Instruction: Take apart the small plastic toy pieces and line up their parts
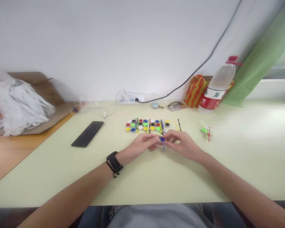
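Note:
Between the fingertips of both hands is a small blue plastic piece, with a thin blue stick hanging down from it. My left hand pinches it from the left, beside a pale part I cannot make out. From the right, the thumb and forefinger of my right hand close on the blue piece. Just beyond my fingers, small round discs in white, black, red, green, blue and yellow lie in rows. Bundles of thin coloured sticks separate the groups of discs.
A black phone lies at the left. Loose sticks and green and red pieces are on the right. A power strip, a large bottle and a striped bag stand along the wall. White plastic bags fill the far left.

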Available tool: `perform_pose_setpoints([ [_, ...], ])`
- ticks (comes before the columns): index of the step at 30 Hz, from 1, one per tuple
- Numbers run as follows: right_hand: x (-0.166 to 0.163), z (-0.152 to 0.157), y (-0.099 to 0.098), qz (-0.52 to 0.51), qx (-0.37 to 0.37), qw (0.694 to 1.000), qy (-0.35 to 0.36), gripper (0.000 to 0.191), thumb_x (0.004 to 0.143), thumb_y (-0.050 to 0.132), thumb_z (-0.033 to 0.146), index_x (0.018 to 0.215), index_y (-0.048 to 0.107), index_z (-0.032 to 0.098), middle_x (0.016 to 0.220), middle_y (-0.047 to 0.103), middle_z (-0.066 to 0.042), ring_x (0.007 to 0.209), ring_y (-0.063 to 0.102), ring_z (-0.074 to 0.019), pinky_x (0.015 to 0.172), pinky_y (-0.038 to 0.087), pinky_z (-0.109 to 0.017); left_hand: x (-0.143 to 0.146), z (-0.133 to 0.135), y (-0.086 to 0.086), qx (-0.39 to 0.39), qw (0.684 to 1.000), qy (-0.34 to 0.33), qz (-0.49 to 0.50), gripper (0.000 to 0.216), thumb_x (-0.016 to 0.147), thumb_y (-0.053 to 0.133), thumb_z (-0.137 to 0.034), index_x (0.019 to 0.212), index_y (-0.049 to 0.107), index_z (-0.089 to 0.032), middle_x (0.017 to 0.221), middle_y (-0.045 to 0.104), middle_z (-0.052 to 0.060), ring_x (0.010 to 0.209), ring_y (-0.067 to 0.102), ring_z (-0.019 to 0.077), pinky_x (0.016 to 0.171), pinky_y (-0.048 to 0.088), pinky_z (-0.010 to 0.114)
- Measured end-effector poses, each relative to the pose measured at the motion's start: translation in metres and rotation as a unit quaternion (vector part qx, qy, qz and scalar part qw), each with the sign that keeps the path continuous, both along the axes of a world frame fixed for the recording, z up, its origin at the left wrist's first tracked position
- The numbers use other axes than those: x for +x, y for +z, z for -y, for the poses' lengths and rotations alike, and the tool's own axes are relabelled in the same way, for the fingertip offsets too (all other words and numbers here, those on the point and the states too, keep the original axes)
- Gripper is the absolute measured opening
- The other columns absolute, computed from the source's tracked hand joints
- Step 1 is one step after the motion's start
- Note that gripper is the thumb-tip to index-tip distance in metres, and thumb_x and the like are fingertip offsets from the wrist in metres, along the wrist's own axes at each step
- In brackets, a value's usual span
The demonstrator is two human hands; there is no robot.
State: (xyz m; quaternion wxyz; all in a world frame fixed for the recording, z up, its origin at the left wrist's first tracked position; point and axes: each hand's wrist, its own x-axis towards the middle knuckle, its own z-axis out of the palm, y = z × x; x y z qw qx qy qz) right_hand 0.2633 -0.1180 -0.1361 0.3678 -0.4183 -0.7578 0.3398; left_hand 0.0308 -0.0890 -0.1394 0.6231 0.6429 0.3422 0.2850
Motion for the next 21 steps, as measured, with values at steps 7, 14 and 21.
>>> perform_pose_setpoints([
  [7,0.061,-0.029,-0.001,0.257,0.086,0.933,-0.236,0.015,0.09,0.061,0.03,0.104,0.069,0.027,0.097,0.077,-0.004,0.085,0.07,-0.0243,0.073,0.052,-0.037,0.0,0.002,0.002,-0.023,0.999,-0.005,-0.022,0.049,0.091,0.071,-0.052,0.128,0.071,-0.02,0.113,0.076,0.013,0.088,0.066,0.018,0.084,0.052,0.033],
  [14,0.114,-0.035,-0.006,0.436,0.041,0.851,-0.288,0.014,0.082,0.058,0.022,0.091,0.068,0.025,0.092,0.073,-0.007,0.089,0.066,-0.0272,0.066,0.044,-0.036,0.0,0.001,0.003,-0.031,0.999,-0.013,-0.032,0.039,0.089,0.073,-0.05,0.113,0.076,-0.019,0.108,0.075,0.011,0.088,0.066,0.0173,0.082,0.051,0.031],
  [21,0.087,-0.006,0.036,0.203,0.134,0.927,-0.285,0.022,0.095,0.056,0.037,0.101,0.072,0.024,0.099,0.074,-0.009,0.09,0.068,-0.0272,0.072,0.054,-0.039,-0.001,0.001,-0.001,-0.027,0.999,-0.019,-0.021,0.037,0.09,0.073,-0.047,0.112,0.074,-0.017,0.106,0.075,0.012,0.088,0.065,0.0169,0.082,0.051,0.031],
])
